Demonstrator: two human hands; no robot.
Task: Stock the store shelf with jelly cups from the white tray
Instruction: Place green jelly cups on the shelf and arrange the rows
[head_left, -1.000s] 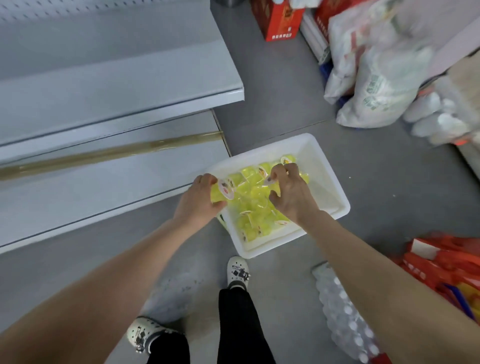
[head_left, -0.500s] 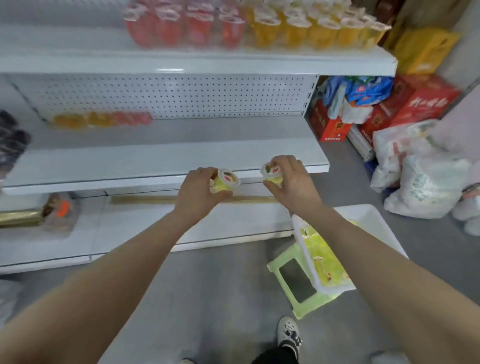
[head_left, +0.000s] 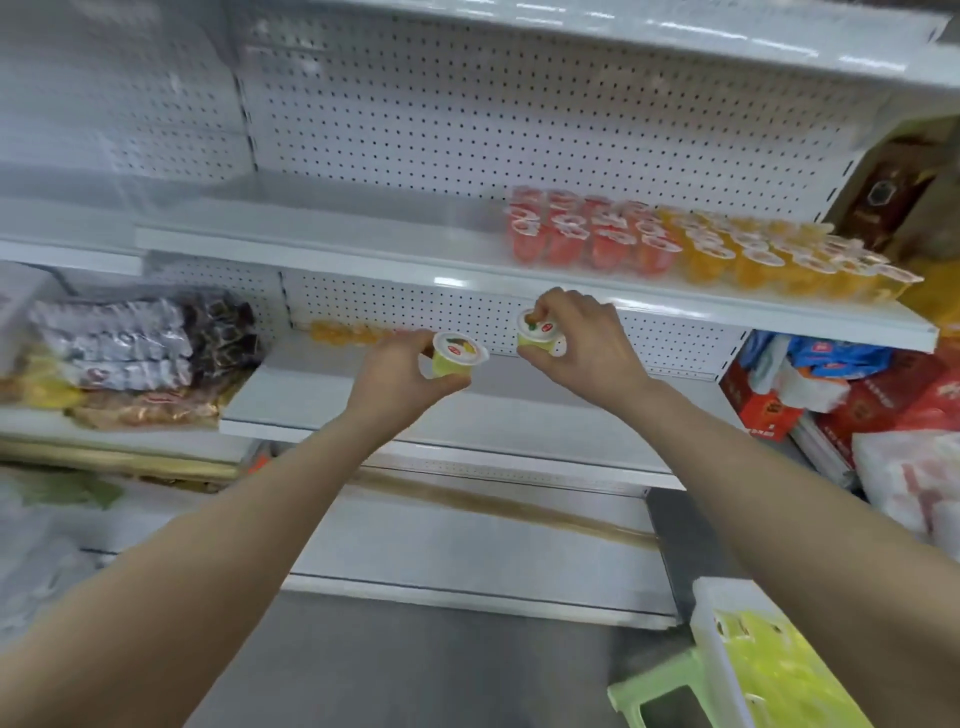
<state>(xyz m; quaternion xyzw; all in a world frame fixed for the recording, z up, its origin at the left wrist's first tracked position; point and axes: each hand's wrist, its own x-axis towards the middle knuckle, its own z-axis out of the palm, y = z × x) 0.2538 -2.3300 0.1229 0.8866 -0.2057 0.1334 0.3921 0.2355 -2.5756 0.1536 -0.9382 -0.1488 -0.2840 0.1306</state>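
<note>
My left hand (head_left: 400, 379) grips a yellow jelly cup (head_left: 456, 356) with a white printed lid, held upright in front of the shelves. My right hand (head_left: 582, 343) pinches a second yellow jelly cup (head_left: 536, 332) from above, a little higher and to the right. Both cups hang in the air just below the white store shelf (head_left: 363, 244), whose right part carries rows of red jelly cups (head_left: 587, 234) and orange jelly cups (head_left: 779, 254). The white tray (head_left: 711, 639), with several yellow cups in it, shows at the bottom right corner.
The tray rests on a light green stool (head_left: 644, 696). A lower shelf (head_left: 322, 395) holds a few orange cups (head_left: 343, 332) at its back and snack bags (head_left: 135, 353) to the left. Red boxes (head_left: 883, 400) and white sacks (head_left: 914, 478) stand on the floor at right.
Both hands lifted a yellow cup each out of the tray and raised them toward the shelves. The view tilted up from the floor to the stocked shelf.
</note>
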